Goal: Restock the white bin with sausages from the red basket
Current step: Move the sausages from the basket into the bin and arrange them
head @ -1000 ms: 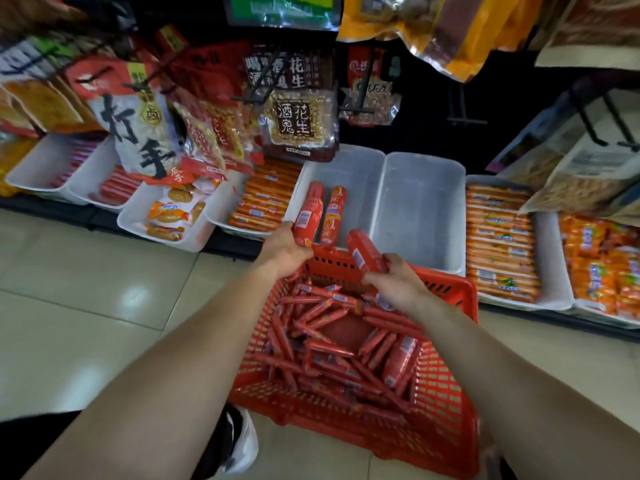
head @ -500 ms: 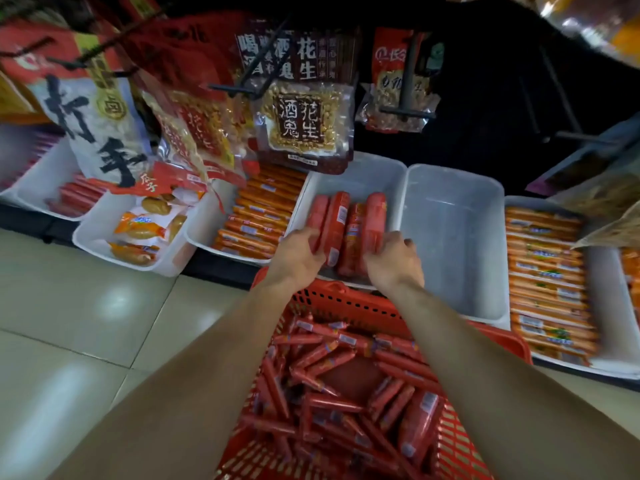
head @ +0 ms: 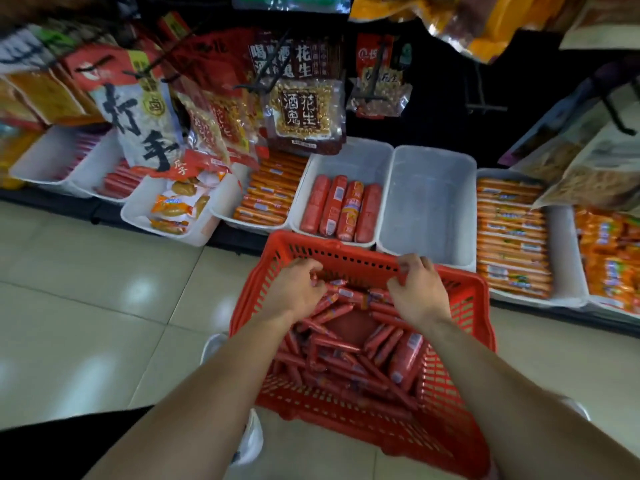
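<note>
Shop: hanging snack packs [head: 304,112], stocked shelf bins [head: 512,230].

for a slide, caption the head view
Left grip in the red plastic basket of red sausages, right grip on its rim, white plastic bin holding four.

Arms forward, left hand [head: 297,289] and right hand [head: 419,289] curled, palms down.

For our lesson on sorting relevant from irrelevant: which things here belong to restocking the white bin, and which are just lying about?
Job: red basket, basket sausages, white bin, four sausages in it, left hand, right hand.
Lying about: neighbouring bin, orange sausage packs, hanging peanut bag.
</note>
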Demonstrator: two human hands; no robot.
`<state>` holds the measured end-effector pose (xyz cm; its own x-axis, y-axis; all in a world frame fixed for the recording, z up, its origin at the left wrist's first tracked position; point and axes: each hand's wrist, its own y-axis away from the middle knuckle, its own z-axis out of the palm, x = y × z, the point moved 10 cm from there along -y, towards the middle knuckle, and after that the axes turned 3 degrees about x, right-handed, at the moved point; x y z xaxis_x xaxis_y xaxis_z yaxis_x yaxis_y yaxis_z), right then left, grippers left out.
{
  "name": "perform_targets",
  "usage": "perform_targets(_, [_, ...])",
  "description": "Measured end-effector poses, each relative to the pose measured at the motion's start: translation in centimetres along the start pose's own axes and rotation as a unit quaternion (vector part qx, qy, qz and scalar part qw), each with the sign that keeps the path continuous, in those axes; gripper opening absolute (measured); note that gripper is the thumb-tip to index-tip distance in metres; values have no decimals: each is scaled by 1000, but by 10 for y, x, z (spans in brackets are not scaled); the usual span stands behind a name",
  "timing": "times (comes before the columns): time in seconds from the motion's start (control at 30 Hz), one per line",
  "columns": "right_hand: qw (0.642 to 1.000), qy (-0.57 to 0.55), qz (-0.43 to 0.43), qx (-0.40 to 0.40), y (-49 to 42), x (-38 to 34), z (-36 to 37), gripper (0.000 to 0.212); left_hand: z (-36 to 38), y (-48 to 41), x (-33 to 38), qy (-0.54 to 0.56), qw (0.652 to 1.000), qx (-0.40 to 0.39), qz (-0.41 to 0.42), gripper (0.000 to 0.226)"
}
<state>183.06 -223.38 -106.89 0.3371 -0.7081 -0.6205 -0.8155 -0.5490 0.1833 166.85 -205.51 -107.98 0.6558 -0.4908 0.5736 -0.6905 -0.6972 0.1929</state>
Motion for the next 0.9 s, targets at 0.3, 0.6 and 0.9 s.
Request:
perform_targets(0.3, [969,166,58,-172,34,113,71,62,96,45,-68,-104,984,-132,-54,67])
perform_targets(0.6, [935,323,-71,-129,-7,127,113,97,134,-13,-73,-216,971,-92,45,100])
perform_targets(0.9, [881,401,-120,-221,6,139,165,91,159,-18,-74,-399,910,-81,83,52])
